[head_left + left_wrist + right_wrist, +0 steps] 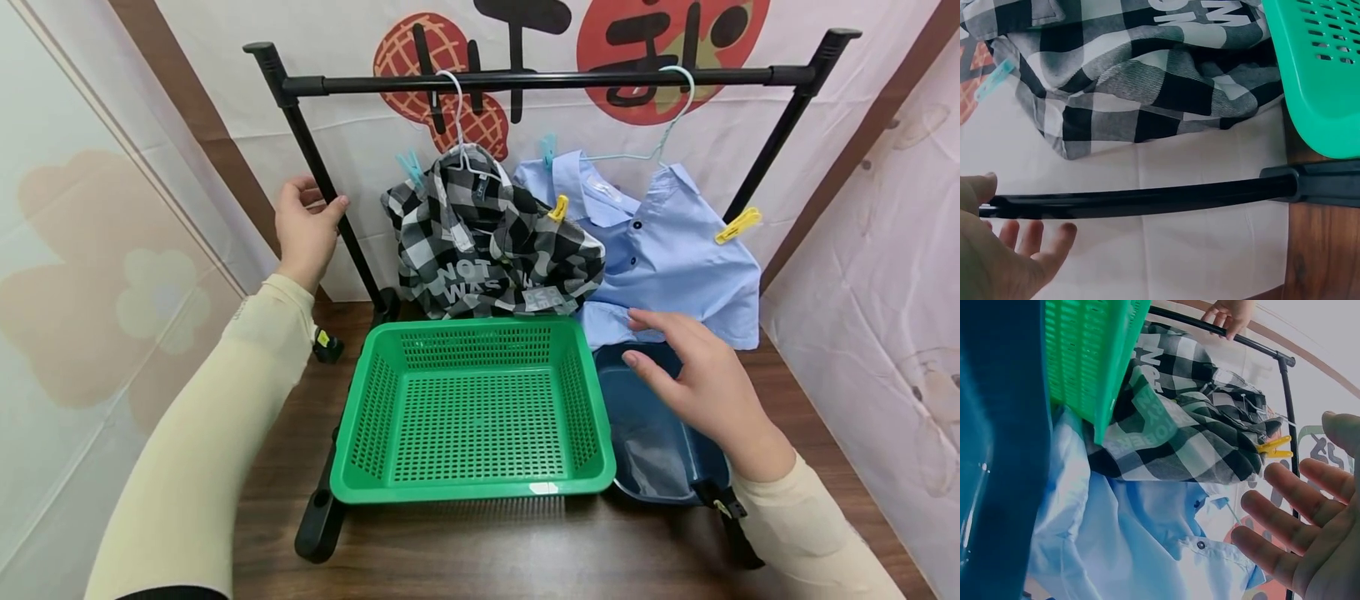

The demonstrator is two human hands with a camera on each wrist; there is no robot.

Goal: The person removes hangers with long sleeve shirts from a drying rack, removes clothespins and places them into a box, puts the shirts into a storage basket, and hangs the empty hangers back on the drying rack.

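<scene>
My left hand [306,233] is at the left upright of a black clothes rack [352,250]. Its thumb crosses in front of the post and its loosely bent fingers lie on the other side, with a gap showing in the left wrist view. My right hand [701,387] holds nothing, fingers spread above a dark blue basin [637,400]. A black-and-white checked shirt [420,242] hangs on a white hanger [459,108]. To its right, a light blue shirt [682,250] hangs crookedly on a pale blue hanger [678,108]. Between my hands stands a green basket [480,492].
Two yellow clips [558,208] and two light blue clips [411,167] are on the shirts. The rack's foot [321,525] extends forward at the left of the basket. A printed cloth backdrop [300,50] hangs behind the rack, above the wooden tabletop [495,550].
</scene>
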